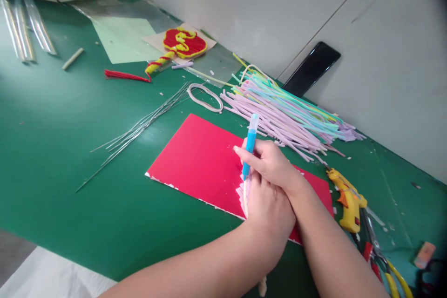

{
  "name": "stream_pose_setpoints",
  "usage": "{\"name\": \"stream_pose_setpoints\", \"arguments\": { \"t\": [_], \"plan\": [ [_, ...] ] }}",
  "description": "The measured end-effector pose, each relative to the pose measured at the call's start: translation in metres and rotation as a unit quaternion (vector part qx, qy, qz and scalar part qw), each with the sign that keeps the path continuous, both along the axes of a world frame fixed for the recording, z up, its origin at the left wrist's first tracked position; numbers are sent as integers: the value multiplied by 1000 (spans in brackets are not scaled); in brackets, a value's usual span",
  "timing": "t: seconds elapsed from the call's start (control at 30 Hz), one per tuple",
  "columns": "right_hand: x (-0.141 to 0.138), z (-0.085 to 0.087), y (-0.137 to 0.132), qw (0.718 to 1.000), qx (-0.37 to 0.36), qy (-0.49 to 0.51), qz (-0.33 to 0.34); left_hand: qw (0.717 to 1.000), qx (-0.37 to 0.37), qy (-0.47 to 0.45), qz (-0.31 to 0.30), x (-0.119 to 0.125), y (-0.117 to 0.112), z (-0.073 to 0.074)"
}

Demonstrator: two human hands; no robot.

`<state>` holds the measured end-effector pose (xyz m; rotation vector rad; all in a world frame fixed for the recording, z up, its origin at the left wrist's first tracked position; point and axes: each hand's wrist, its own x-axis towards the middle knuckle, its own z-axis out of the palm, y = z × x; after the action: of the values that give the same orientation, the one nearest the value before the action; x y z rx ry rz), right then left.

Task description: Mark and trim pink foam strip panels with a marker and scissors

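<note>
A red sheet [199, 158] lies flat on the green table [52, 139]. My right hand [270, 165] grips a blue pen [250, 142] upright, its tip down at the sheet's near edge. My left hand [268, 209] lies under the right one, its fingers closed around pale pink-white strips [241, 195] held against the sheet. The two forearms cross at the wrists.
A pile of pastel pipe cleaners [286, 111] lies behind the sheet, a white loop [204, 97] and thin wires [139, 128] to its left. A yellow glue gun [347, 198] and pliers [380, 260] lie right. A red-yellow ornament [183, 43] and a black phone [310, 69] sit by the wall.
</note>
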<state>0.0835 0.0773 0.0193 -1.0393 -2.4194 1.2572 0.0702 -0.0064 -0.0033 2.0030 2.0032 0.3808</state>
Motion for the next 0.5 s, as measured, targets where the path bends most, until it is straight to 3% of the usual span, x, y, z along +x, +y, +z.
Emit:
{"name": "stream_pose_setpoints", "arguments": {
  "t": [0.23,0.4,0.5],
  "plan": [
    [-2,1,-3,995,71,41,-47,999,45,0,9,2,-1,-3],
    [-3,1,-3,999,46,18,3,999,12,-10,30,1,-1,-4],
    [-4,1,-4,995,80,34,-47,999,48,10,11,0,-1,-3]
  ]
}}
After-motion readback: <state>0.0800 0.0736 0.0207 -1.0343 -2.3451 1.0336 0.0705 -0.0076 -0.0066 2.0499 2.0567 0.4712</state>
